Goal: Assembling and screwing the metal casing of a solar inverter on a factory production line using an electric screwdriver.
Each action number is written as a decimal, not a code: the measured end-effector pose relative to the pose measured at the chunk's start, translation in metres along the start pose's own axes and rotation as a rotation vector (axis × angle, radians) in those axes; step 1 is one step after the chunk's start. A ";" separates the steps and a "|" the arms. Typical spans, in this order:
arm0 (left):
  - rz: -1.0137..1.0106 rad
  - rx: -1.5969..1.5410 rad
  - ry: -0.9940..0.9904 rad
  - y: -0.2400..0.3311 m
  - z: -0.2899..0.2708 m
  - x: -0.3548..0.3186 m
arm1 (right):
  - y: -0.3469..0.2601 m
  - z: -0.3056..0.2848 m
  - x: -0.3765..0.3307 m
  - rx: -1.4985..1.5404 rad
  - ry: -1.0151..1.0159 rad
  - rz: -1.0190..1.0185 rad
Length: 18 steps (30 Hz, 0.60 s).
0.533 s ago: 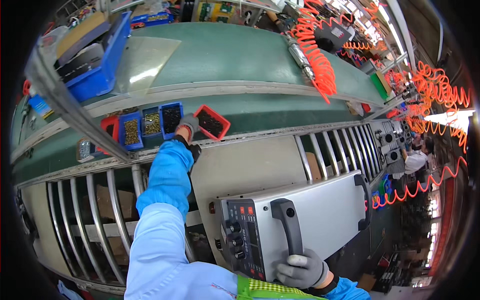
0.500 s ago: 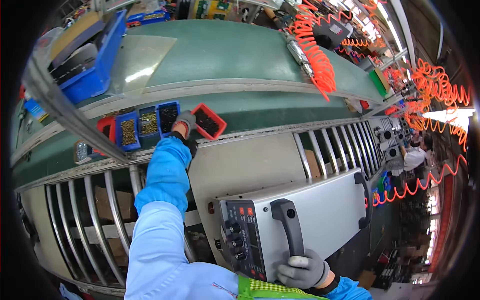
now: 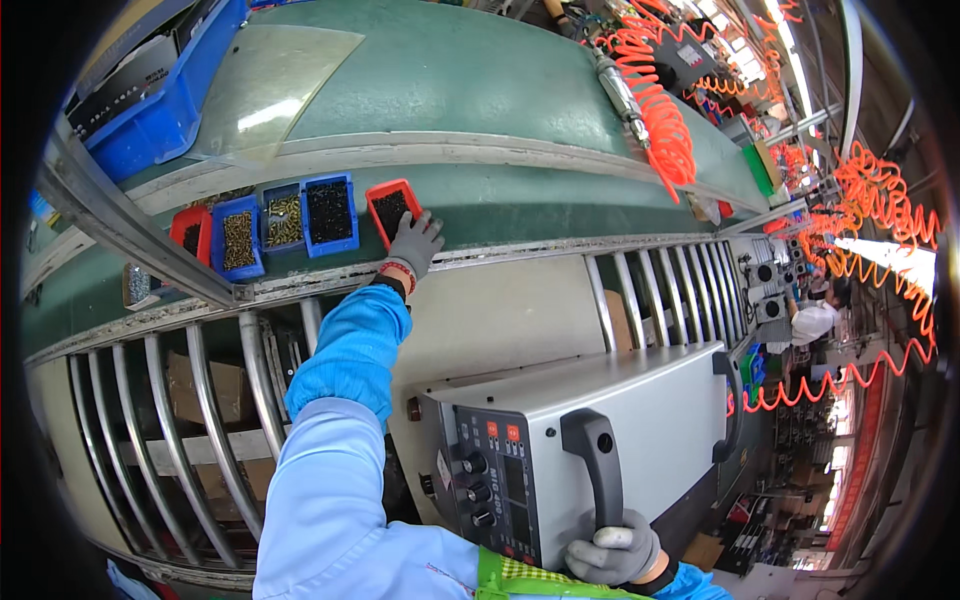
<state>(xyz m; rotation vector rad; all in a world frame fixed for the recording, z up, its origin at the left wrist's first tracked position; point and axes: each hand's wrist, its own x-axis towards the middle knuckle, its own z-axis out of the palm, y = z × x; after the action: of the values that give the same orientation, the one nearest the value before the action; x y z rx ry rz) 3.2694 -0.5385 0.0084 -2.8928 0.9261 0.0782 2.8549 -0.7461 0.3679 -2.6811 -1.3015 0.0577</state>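
Note:
My left hand [image 3: 416,246], in a grey glove, reaches over the near right corner of a red bin [image 3: 384,246] of small black screws. Its fingers are apart and stretched out, with nothing visible in them. My right hand [image 3: 614,550], also gloved, is closed at the lower end of the black front handle [image 3: 594,462] on a silver machine case [image 3: 640,410]. Whatever its curled fingers hold is hidden. The machine's dark front panel [image 3: 498,480] has knobs and a display.
Left of the red bin stand blue bins of black screws [image 3: 329,212] and brass-coloured screws [image 3: 238,240]. A metal post [image 3: 130,218] slants in front of them. An air screwdriver [image 3: 622,92] lies on the green bench by its orange coiled hose [image 3: 660,130]. Metal rollers [image 3: 205,410] run below.
My left hand has moved right, from between the blue bin of black screws and the red bin to the red bin's near right corner. Its fingers have spread. My right hand stays by the handle.

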 end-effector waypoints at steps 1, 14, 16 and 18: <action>-0.007 0.069 0.029 -0.005 0.004 0.006 | -0.001 0.001 -0.002 -0.003 -0.001 -0.004; 0.006 -0.042 -0.057 -0.003 -0.048 -0.037 | 0.002 -0.005 0.022 0.113 0.231 -0.043; 0.012 -0.247 0.023 0.023 -0.032 -0.072 | -0.002 -0.006 0.026 0.125 0.265 -0.133; -0.132 -0.611 0.018 0.047 -0.031 -0.113 | -0.015 -0.012 0.025 0.108 0.264 0.035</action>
<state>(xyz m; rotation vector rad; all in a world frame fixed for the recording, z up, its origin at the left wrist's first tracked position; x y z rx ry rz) 3.1506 -0.5150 0.0446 -3.5059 0.8229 0.3878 2.8602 -0.7186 0.3831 -2.5177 -1.1377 -0.2085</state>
